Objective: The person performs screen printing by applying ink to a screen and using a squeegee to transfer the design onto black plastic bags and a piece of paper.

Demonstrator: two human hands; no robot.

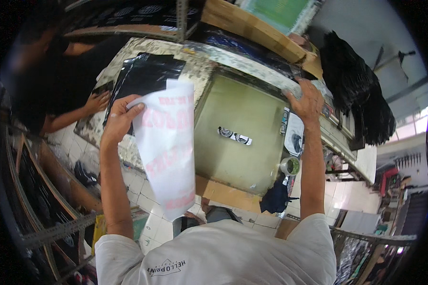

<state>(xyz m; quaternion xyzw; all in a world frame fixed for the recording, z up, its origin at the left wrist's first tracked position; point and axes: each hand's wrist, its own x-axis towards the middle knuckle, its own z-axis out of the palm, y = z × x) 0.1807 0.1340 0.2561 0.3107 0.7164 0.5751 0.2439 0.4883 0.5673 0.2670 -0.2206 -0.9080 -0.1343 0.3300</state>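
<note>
My left hand (122,116) pinches the upper edge of a limp white plastic sheet (171,147), perhaps a bag. Faint pink-red print shows on the sheet, which hangs down over the left side of the screen printing frame (238,104). The frame has a yellowish-green mesh and lies on the worktable (199,61). A small black-and-white printed strip (234,136) sits at the middle of the mesh. At the frame's far right corner, my right hand (306,100) grips the edge, thumb toward the mesh and fingers over the rim.
Black plastic sheets (150,71) lie at the table's far left, beside another person's hand (97,102). A small cup of green stuff (290,166) and a dark cloth (277,195) sit along the frame's right side. Black bags (354,88) hang at right; racks (57,223) stand left.
</note>
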